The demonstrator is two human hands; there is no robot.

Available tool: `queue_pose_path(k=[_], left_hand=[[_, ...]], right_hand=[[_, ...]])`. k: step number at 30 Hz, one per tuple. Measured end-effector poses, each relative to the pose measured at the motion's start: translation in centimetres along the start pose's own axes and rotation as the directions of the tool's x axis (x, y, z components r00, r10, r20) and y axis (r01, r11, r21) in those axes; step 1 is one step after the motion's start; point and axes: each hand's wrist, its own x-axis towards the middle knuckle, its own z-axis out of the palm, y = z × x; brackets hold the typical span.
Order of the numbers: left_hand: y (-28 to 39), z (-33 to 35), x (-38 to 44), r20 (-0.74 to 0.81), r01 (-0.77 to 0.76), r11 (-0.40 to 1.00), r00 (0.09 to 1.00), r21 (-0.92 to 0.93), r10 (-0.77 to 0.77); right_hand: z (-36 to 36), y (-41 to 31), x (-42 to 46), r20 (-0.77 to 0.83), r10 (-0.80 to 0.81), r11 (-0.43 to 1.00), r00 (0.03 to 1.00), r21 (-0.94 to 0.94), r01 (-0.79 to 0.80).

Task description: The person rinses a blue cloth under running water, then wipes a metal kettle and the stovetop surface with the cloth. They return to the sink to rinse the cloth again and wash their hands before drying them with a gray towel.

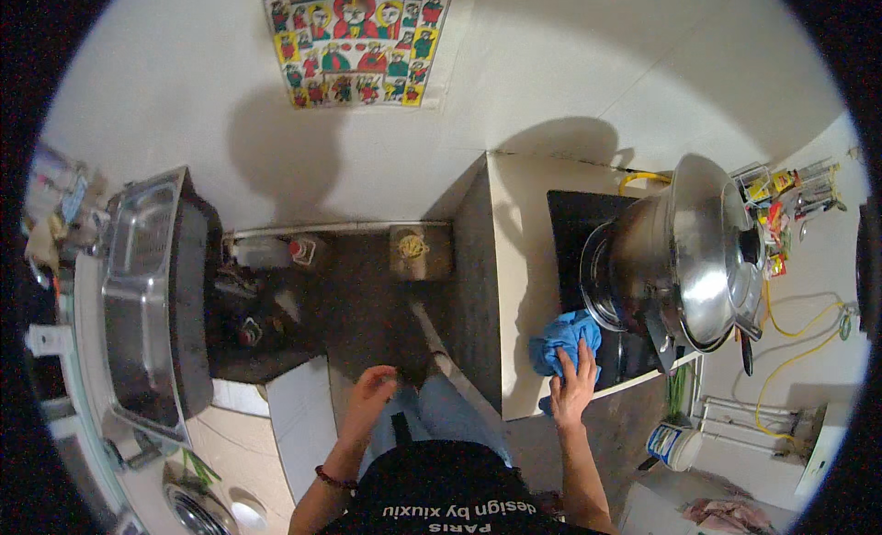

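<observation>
My right hand (573,387) presses down on a crumpled blue cloth (566,342) at the front edge of the pale countertop (520,273). The cloth lies partly over the edge of a black glass cooktop (613,356). In front of my body, above the floor, my left hand (375,394) hangs with loosely curled fingers and nothing visible in it. Beyond the cloth, a large steel pot (637,259) stands on the cooktop, and a wide shiny steel lid or wok (703,259) shows at its top. A dark flat blade (659,342) juts out beside the pot.
To the left is a stainless steel sink (172,294). On the floor are a small box-like stool (420,259) and a red-capped plastic container (303,251). A white bucket (679,447) stands at the right, below yellow tubing (761,390). A colourful print (358,49) hangs on the wall.
</observation>
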Motion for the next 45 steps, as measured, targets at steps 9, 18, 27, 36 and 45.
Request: queue_pose_path(k=[9, 18, 27, 36, 45], left_hand=[[7.0, 9.2, 11.4, 0.606, -0.249, 0.957, 0.787, 0.147, 0.112], [13.0, 20.2, 18.8, 0.606, 0.149, 0.978, 0.795, -0.146, -0.030], [18.1, 23.6, 25.5, 0.570, -0.446, 0.895, 0.727, -0.031, 0.382], [18.9, 31.2, 30.4, 0.958, -0.969, 0.036, 0.247, 0.244, 0.146], [17.1, 44.8, 33.8, 0.969, -0.979, 0.151, 0.163, 0.136, 0.186]], right_hand=[[3.5, -2.9, 11.9, -0.038, 0.056, 0.998, 0.998, 0.016, -0.056], [4.8, -6.2, 20.7, -0.025, 0.505, 0.535, 0.863, 0.794, -0.290], [1.9, -9.6, 20.5, 0.016, 0.463, 0.580, 0.886, 0.751, -0.317], [5.9, -10.4, 11.7, 0.315, 0.866, -0.053, 0.388, 0.830, -0.556], [6.3, -8.9, 8.1, 0.419, 0.897, -0.228, 0.140, 0.711, -0.665]])
